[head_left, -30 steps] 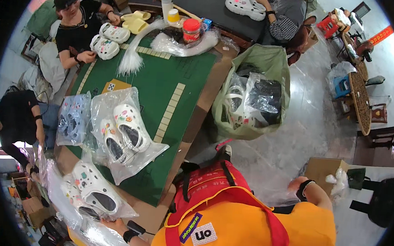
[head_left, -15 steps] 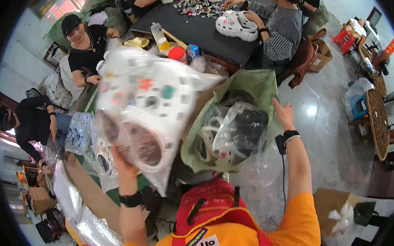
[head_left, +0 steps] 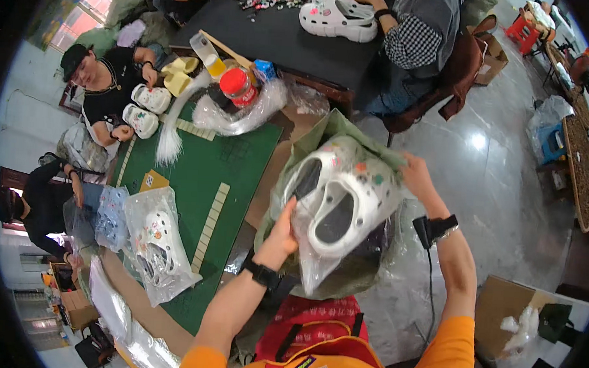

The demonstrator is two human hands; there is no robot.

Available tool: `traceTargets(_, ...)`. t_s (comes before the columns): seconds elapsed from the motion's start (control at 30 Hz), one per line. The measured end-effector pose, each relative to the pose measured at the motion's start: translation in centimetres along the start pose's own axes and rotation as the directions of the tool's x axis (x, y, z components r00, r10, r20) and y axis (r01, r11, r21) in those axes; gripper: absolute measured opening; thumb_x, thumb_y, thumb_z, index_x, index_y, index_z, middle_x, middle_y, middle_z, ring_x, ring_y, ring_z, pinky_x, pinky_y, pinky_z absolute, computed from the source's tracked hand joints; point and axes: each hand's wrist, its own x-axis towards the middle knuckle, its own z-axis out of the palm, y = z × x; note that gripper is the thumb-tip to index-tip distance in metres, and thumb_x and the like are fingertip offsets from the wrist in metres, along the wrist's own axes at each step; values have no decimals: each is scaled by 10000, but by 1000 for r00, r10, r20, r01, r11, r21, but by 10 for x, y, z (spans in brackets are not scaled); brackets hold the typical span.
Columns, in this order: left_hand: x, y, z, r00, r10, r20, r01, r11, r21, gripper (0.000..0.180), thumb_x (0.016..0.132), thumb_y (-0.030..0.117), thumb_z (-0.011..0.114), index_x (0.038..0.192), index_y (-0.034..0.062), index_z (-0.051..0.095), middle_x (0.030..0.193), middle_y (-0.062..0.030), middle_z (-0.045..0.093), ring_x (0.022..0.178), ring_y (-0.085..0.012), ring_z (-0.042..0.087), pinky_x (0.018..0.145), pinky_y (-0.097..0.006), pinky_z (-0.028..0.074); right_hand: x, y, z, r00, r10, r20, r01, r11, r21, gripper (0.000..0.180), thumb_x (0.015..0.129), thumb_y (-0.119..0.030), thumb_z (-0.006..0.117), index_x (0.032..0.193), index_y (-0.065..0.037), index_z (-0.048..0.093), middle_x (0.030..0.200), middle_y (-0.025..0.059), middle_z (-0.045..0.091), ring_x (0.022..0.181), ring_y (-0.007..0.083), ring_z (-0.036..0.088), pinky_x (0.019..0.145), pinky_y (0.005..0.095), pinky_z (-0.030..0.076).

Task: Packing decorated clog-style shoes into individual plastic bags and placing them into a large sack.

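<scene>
A clear plastic bag with a pair of white clogs (head_left: 367, 209) decorated with colourful charms is at the mouth of a green woven sack (head_left: 325, 128). My left hand (head_left: 282, 232) grips the bag's near left side. At the sack's far right rim is my right hand (head_left: 419, 179), its fingers closed on the green fabric. The clogs cover most of what lies inside the sack. Left of my left hand, another bagged pair of white clogs (head_left: 158, 236) lies on the green mat.
The green-topped table (head_left: 241, 174) holds a row of pale tiles (head_left: 209, 226), a red-lidded jar (head_left: 238, 87) and white plastic strands (head_left: 170, 143). Co-workers sit at the left and at the black table (head_left: 263, 34). A cable (head_left: 430, 287) hangs by my right forearm.
My left hand has moved right and carried the bagged clogs from above the green table into the sack's mouth. My right hand stays at the sack's rim.
</scene>
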Motion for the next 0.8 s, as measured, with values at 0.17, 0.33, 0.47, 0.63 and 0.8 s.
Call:
traceTargets(0.17, 13, 19, -16, 954, 121, 275, -71, 980, -185, 446, 867, 355, 434, 1170, 29, 444, 1172, -127, 497, 1101, -271, 450, 964, -429, 317, -87, -9, 26, 998, -61, 13, 61, 998, -10, 354, 715, -25, 463, 1056, 40, 528, 941, 181, 597, 872, 206, 547, 779, 284, 401)
traceTargets(0.33, 20, 4, -30, 994, -96, 52, 29, 695, 718, 498, 817, 432, 504, 1045, -10, 526, 949, -88, 578, 720, -162, 588, 592, -303, 493, -92, 16, 0, 981, 62, -186, -36, 990, 138, 375, 800, -100, 449, 1143, 49, 458, 1128, 158, 526, 1027, 213, 477, 886, 299, 342)
traceTargets(0.47, 2, 16, -3, 931, -332, 154, -182, -56, 982, 488, 757, 412, 586, 1054, 27, 546, 933, -121, 583, 716, -184, 577, 636, -323, 464, -85, 22, -4, 955, 241, -171, -188, 942, 277, 407, 868, -174, 409, 1215, 37, 378, 1213, 122, 456, 1084, 190, 417, 930, 297, 301)
traceTargets(0.63, 0, 38, 40, 547, -106, 830, -561, -783, 270, 862, 551, 426, 726, 1286, 203, 335, 1268, -190, 339, 1199, -384, 252, 939, -530, 235, -60, 5, -7, 948, 217, -235, -179, 969, 172, 367, 854, -132, 420, 1172, 52, 421, 1080, 106, 521, 983, 160, 453, 866, 257, 337)
traceTargets(0.8, 79, -1, -3, 637, -51, 769, -483, -805, 346, 754, 639, 604, 567, 1286, 282, 350, 1366, -238, 148, 1247, -469, 70, 880, -686, 142, -32, -3, -4, 994, 60, -87, -40, 974, 225, 332, 827, -108, 444, 1110, 65, 461, 986, 122, 575, 906, 183, 510, 802, 277, 382)
